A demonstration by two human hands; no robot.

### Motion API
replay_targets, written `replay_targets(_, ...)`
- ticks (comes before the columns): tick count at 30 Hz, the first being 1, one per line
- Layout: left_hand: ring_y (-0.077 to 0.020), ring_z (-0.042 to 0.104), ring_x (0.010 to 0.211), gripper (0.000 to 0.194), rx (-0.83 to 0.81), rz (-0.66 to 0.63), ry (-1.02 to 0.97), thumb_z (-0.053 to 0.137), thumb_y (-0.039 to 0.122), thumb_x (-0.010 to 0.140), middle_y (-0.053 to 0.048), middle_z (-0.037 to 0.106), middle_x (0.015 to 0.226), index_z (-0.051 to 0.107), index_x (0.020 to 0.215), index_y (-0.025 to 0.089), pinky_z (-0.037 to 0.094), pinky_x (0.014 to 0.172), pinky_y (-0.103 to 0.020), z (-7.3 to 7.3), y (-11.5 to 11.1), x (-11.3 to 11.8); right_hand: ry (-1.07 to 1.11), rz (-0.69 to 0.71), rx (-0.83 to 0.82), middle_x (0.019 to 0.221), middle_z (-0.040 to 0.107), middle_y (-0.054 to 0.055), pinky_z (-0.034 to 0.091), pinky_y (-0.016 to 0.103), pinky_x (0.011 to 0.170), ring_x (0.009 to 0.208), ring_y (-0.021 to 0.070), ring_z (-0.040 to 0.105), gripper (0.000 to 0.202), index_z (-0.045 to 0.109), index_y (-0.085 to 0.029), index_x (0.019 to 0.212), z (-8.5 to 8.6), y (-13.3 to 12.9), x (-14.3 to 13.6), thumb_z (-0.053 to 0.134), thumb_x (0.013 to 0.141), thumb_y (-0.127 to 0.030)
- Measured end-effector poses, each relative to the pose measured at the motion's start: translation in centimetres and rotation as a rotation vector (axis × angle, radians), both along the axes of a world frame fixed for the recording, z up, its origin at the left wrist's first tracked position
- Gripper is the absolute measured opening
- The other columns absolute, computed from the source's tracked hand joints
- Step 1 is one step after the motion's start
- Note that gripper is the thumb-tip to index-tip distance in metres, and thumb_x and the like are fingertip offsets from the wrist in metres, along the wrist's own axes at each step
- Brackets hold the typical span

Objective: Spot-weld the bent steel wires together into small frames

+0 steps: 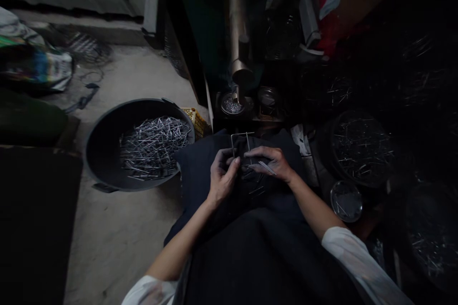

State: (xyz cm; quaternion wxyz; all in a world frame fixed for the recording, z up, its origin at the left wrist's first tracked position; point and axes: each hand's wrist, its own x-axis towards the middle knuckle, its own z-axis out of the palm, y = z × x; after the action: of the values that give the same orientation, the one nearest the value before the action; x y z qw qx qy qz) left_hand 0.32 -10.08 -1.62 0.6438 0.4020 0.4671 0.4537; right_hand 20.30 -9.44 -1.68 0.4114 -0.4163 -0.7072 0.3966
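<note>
Over the dark cloth on my lap [203,176], both my hands work close together. Between thumb and fingers, my left hand [222,174] is closed on a thin bent metal rod [232,145], its upper part turned sideways to the right. My right hand [274,162] pinches an upright thin rod [248,142] whose top meets that sideways part; I cannot tell whether the two are joined. Several short metal rods [266,167] also stick out from my right fingers. A few loose rods [256,190] lie on the cloth below. The fingers look grey with dirt.
To the left, a large black tub [103,167] holds a heap of metal rods [157,145]. Ahead, a metal pipe [238,19] hangs above a small round dish of shiny bits [232,105]. More containers of rods [361,145] and a round dish [346,201] stand right, in shadow.
</note>
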Motion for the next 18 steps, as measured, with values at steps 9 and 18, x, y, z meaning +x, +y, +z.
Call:
replay_targets(9, -0.0086, 0.054, 0.051, 0.035, -0.042, 0.016, -0.058, 0.074, 0.043, 0.085, 0.006, 0.059, 0.067, 0.058, 0.107, 0.02, 0.047, 0.053, -0.02, -0.2, 0.4, 0.1, 0.009, -0.01, 0.011, 0.106, 0.077, 0.006, 0.057, 0.03, 0.087, 0.097, 0.0195, 0.073, 0.034, 0.072, -0.023, 0.116, -0.4, 0.5, -0.2, 0.078, 0.085, -0.035)
replay_targets(18, -0.0089, 0.057, 0.052, 0.033, -0.032, 0.017, -0.111, 0.072, 0.041, 0.086, 0.004, 0.063, 0.069, 0.059, 0.108, 0.021, 0.048, 0.054, -0.019, -0.7, 1.8, 0.1, 0.006, 0.009, 0.043, 0.11, 0.076, 0.006, 0.056, 0.029, 0.091, 0.101, 0.0193, 0.073, 0.033, 0.072, -0.023, 0.117, 0.1, 2.1, -0.3, 0.078, 0.085, -0.03)
